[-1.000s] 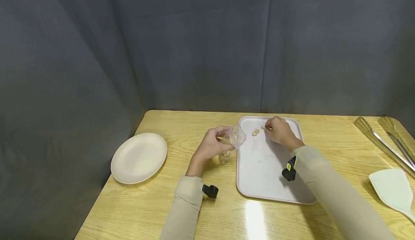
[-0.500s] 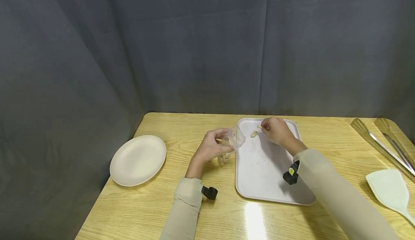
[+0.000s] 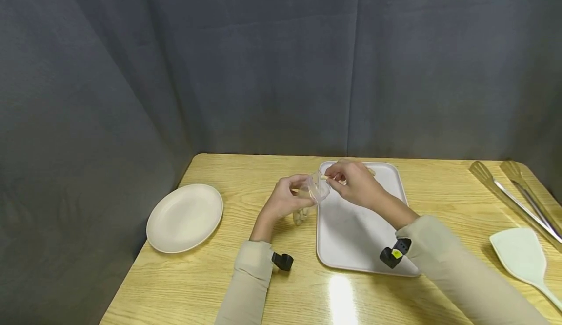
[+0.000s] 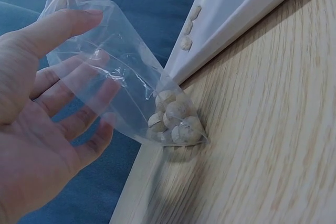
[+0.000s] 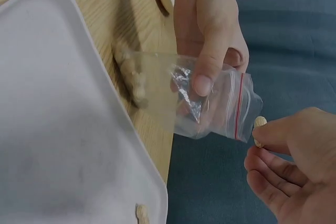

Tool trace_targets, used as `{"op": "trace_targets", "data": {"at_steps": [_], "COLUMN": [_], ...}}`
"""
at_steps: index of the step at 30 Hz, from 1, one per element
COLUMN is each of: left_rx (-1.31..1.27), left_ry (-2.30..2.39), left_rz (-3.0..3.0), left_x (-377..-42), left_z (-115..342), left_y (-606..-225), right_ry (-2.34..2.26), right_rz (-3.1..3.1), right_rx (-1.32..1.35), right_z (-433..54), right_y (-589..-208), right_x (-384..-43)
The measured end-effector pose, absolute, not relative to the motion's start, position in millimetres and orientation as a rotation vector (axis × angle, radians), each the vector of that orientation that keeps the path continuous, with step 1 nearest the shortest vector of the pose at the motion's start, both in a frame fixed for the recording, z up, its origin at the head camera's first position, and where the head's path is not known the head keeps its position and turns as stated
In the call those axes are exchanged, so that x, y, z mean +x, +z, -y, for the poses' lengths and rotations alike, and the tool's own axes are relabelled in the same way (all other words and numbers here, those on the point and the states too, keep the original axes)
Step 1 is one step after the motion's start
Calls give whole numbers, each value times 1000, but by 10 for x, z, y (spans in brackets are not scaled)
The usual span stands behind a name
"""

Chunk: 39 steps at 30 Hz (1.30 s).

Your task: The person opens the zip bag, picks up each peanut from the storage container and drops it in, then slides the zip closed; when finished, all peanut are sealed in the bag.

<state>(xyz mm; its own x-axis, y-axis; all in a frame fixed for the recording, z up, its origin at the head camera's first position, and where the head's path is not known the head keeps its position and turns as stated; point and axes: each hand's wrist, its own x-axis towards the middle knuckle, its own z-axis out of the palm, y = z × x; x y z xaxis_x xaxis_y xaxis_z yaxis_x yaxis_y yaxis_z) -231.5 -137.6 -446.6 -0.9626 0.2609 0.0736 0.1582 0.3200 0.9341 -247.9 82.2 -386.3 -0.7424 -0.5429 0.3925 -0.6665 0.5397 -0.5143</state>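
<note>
My left hand (image 3: 283, 197) grips a clear zip bag (image 5: 186, 95) with a red strip near its mouth, thumb on one side and fingers on the other. Several peanuts in shells (image 4: 176, 119) lie bunched in the bag's bottom, which hangs low by the table. At the bag's mouth, my right hand (image 3: 357, 184) pinches a single peanut (image 5: 260, 129) between thumb and fingertips. The white tray (image 3: 360, 247) lies under the right hand. On it rests another peanut (image 5: 142, 213), mostly hidden behind the right hand in the head view.
To the left, a round cream plate (image 3: 184, 218) sits by the table's edge. Metal tongs (image 3: 518, 195) and a pale green spatula (image 3: 520, 254) lie at the right. A dark curtain (image 3: 263, 71) hangs behind the wooden table (image 3: 250, 169).
My right hand has carried the pinched peanut left from the tray's far end to the bag's mouth. The left hand has stayed nearly still, holding the bag.
</note>
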Motion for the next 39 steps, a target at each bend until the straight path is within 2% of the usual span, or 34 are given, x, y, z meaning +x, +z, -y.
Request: {"op": "trace_targets", "data": {"at_steps": [17, 24, 33, 39], "left_rx": [406, 392, 390, 389], "left_ry": [1772, 1762, 1773, 1784], "left_rz": [-2440, -2478, -2482, -2461], "left_x": [-2305, -2311, -2335, -2317], "left_z": [1398, 1402, 1410, 1401], "left_y": [-4493, -4472, -4452, -4470], "right_ry": [979, 1025, 736, 559], "right_rz": [2617, 2624, 2806, 2865], "right_rx": [1041, 955, 900, 927], "right_z": [-697, -794, -902, -927], "right_y": [-3888, -3907, -4324, -4568], "right_x": [-2462, -2597, -2984, -3063]}}
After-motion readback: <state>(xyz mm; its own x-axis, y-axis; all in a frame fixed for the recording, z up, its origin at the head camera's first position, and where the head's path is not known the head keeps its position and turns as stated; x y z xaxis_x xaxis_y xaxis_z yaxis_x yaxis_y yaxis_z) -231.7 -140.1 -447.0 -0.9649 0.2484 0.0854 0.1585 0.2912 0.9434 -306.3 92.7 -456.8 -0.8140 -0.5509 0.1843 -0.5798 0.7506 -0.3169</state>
